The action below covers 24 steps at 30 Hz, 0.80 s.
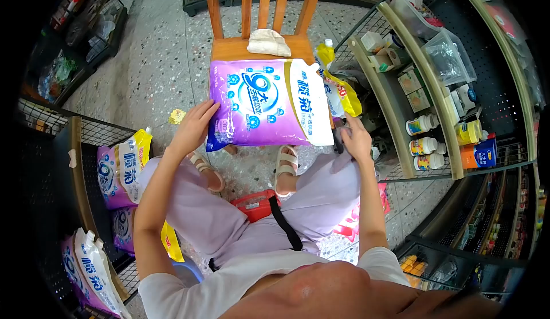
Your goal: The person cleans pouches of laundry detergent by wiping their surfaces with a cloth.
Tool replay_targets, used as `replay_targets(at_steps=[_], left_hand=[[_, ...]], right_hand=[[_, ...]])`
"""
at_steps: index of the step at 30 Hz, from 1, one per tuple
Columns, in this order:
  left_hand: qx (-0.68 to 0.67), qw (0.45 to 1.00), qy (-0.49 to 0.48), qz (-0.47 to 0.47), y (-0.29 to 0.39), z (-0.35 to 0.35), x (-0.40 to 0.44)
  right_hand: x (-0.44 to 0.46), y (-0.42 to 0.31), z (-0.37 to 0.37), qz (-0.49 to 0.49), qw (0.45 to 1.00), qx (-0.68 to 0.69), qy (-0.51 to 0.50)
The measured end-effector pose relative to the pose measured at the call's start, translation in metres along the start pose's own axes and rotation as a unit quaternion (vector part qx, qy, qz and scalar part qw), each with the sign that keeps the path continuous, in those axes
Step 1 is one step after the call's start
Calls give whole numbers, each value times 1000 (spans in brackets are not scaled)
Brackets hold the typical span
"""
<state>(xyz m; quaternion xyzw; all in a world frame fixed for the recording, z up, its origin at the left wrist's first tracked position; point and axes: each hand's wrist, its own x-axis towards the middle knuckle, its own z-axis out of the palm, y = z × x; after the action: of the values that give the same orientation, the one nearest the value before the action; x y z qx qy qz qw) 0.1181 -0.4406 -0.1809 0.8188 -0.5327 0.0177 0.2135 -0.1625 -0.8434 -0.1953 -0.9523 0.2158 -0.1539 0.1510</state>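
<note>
A large purple and white laundry detergent bag (269, 102) lies face up on the wooden chair (222, 48) in front of me, its near edge over my feet. My left hand (196, 126) grips the bag's left edge, fingertips on the side of the film. Close to its lower right corner, my right hand (357, 138) is closed around a small dark item (342, 138) whose kind I cannot make out. A crumpled off-white cloth (268, 43) rests on the seat behind the bag. Beside the chair's right side stands a yellow-topped detergent pouch (344, 93), partly hidden.
Similar detergent bags (123, 167) stand on a rack at my left. To the right, a shelf (395, 98) carries bottles and clear plastic bins (450, 55). A red package (255, 205) lies between my feet. A yellow scrap (177, 116) is on the speckled floor.
</note>
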Motion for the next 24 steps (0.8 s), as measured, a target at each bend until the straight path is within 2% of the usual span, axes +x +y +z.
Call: replay_targets(at_steps=[4,7,11,17,24], left_hand=[[-13,999,-35,18,3,-5,-11],[-36,999,-34,11,5,-9,-20],[-4,998,-55,29,-3,-1,-29],[25,998,0,53,-3,0,-30],[-19,996,86,33,13,-9,-24]], right_hand=[[25,-19,5,-73,988,-81,-107],[26,-27,4,-146,978,-98,-112],[9,-18,11,-200,976,-85,-24],[3,-25,4,-172,984,-37,-4],[11,-43,-31,-153,988,-25,-16]])
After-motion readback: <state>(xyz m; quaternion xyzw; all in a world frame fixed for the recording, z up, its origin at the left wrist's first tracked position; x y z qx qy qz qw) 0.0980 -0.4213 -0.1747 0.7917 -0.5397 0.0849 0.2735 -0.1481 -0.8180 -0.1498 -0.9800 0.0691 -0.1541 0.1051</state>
